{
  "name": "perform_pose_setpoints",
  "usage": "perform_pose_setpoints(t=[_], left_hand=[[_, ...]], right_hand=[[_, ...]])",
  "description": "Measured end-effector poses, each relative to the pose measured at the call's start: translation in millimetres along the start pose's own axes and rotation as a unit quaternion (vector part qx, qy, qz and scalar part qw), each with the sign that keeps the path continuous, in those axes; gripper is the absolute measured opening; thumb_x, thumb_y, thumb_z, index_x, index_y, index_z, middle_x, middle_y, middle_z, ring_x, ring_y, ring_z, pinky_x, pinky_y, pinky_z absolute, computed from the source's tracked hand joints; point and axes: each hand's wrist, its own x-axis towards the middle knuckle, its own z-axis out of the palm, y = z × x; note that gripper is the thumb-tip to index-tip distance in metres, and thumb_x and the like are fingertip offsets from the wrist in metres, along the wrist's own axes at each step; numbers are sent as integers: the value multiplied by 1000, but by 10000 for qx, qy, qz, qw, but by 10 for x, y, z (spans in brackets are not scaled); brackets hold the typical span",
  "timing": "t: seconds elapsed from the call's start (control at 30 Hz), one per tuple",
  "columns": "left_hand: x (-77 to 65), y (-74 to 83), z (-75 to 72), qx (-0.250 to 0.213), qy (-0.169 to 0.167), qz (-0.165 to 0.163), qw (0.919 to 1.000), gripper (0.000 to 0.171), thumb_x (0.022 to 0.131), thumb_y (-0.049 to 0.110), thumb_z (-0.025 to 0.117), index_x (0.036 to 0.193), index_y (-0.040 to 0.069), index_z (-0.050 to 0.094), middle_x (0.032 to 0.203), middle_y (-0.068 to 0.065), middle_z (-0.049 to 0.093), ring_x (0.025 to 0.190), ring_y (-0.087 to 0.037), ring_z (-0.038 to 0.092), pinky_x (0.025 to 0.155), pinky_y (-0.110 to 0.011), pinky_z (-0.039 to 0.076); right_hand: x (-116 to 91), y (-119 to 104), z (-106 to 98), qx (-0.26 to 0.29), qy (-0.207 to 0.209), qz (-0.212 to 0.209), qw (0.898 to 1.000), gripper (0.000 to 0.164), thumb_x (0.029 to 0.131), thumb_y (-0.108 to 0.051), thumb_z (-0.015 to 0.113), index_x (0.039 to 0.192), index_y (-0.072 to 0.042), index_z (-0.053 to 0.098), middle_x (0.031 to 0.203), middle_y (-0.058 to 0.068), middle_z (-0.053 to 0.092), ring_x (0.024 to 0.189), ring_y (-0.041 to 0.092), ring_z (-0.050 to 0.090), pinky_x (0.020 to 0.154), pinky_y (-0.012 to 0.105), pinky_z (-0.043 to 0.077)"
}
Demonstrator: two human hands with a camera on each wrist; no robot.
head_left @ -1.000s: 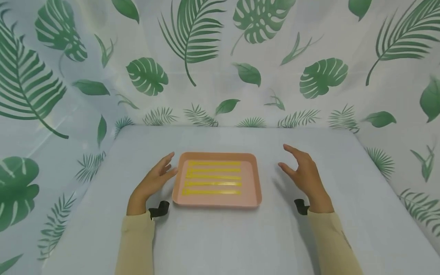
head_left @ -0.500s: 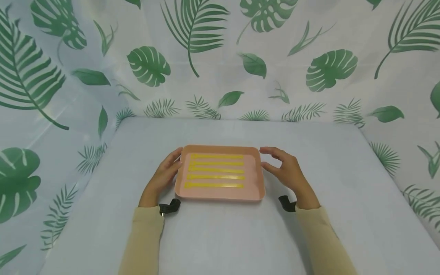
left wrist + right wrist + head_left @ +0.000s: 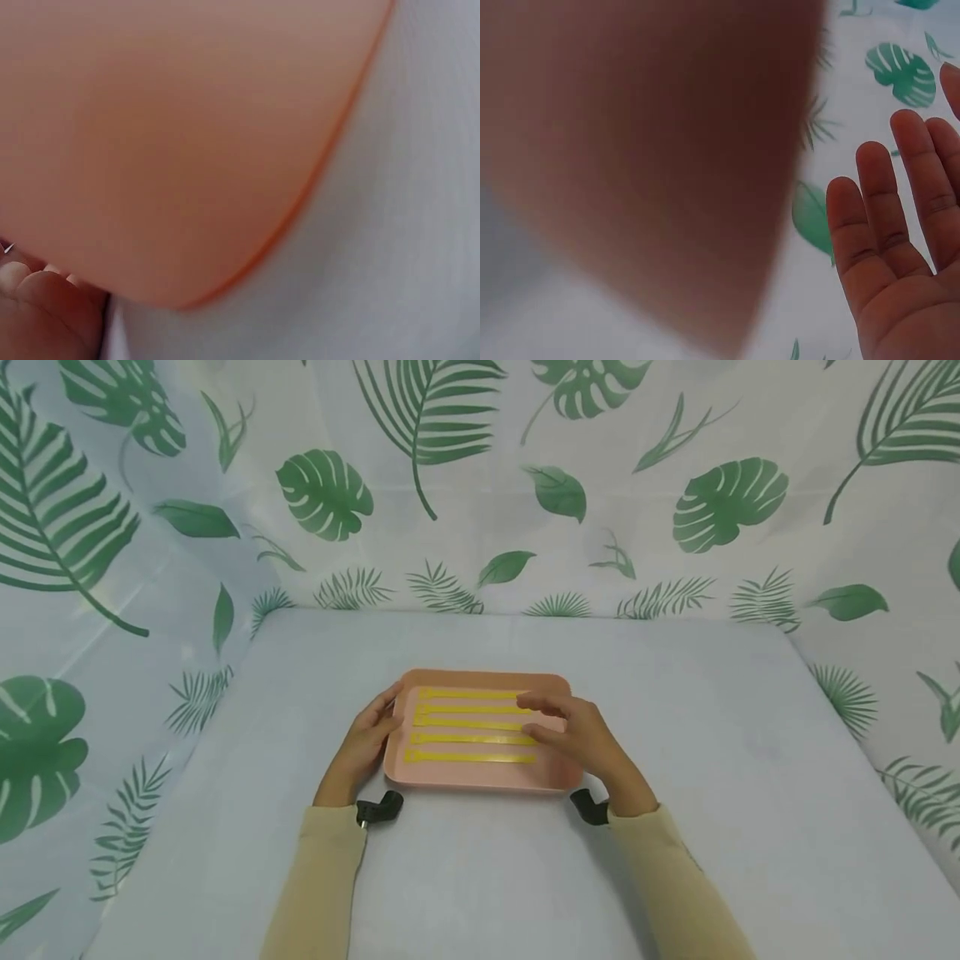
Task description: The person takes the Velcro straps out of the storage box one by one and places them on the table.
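Note:
A shallow pink tray (image 3: 480,772) lies on the table, with several flat yellow strips (image 3: 472,757) in rows inside it. Each strip has a wider head at its left end, like a cable tie. My left hand (image 3: 365,739) grips the tray's left side, thumb at the rim. In the left wrist view the tray (image 3: 187,150) fills much of the frame, and curled fingers (image 3: 49,300) show at its edge. Over the tray's right part hovers my right hand (image 3: 585,735), fingers extended and thumb apart, overlapping the strips' right ends. Its fingers (image 3: 877,187) look straight in the right wrist view.
A pale cloth covers the table (image 3: 480,868). Behind it and along the sides hangs a white curtain (image 3: 465,535) printed with green leaves. Black wrist mounts (image 3: 380,807) sit by both cuffs.
My left hand has come in and taken hold of the tray's left side. My right hand has moved left, past the tray's right rim and over the strips. The head view has tipped slightly.

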Motion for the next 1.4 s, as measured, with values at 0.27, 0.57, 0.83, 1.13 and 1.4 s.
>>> perform_pose_setpoints(t=[0.27, 0.57, 0.83, 1.13, 1.4], left_hand=[[11, -25, -31, -241, -68, 31, 9997, 65, 108, -7, 46, 170, -1, 26, 178, -18, 23, 164, -32, 24, 132, -43, 25], [45, -33, -29, -361, -92, 0, 9993, 64, 109, -6, 47, 170, -1, 27, 178, -17, 23, 164, -31, 24, 132, -43, 25], [39, -29, -14, -320, -105, -81, 9994, 64, 109, -4, 48, 170, 1, 27, 178, -14, 23, 164, -30, 24, 131, -42, 26], [37, -40, -33, -333, -205, 13, 9992, 64, 110, -5, 46, 170, 0, 25, 178, -17, 22, 164, -31, 24, 131, -43, 26], [37, -35, -51, -312, -75, -7, 9995, 64, 110, -4, 49, 170, 1, 29, 178, -14, 22, 164, -29, 24, 131, -41, 26]], right_hand=[[126, -67, 292, 431, -444, -119, 9980, 38, 95, 4, 78, 131, 9, 70, 129, 22, 74, 124, 41, 69, 111, 55, 54], [180, -104, 554, 470, -740, 429, 9952, 35, 96, 2, 77, 131, 6, 72, 128, 19, 75, 120, 37, 70, 108, 51, 56], [154, -86, 675, 415, -852, 900, 9914, 31, 96, 2, 75, 127, 2, 74, 124, 13, 76, 114, 30, 70, 104, 48, 58], [152, -33, 678, 145, -762, 995, 9920, 28, 91, 6, 77, 118, -2, 79, 113, 7, 79, 105, 24, 73, 98, 42, 61], [117, 40, 557, -20, -654, 1264, 9898, 26, 89, 8, 80, 113, -3, 80, 109, 8, 79, 103, 26, 74, 97, 45, 61]])
